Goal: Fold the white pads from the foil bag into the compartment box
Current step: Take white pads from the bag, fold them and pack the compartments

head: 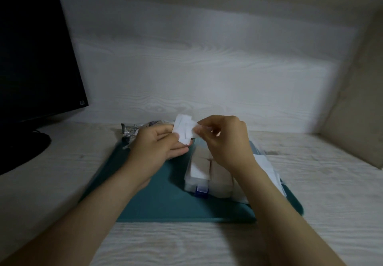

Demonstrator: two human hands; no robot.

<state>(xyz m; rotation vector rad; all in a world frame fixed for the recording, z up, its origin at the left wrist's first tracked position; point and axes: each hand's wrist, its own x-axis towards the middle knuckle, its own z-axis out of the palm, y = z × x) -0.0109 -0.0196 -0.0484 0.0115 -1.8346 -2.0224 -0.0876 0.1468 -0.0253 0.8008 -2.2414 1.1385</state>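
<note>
Head view showed both hands raised above the teal tray point(157, 201), the left hand point(157, 143) and right hand point(226, 139) each pinching a side of one white pad point(185, 130). The clear compartment box point(199, 170) sat on the tray under the right wrist, and the foil bag point(132, 133) lay just behind the left hand.

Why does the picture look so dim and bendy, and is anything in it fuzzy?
Head view: the light is low and bluish, brightest on the back wall; the wide lens bows the desk and wall edges; the hands are slightly soft, the left hand and right hand each with a grip on the white pad; the compartment box is smeared, its contents hard to make out.
</note>
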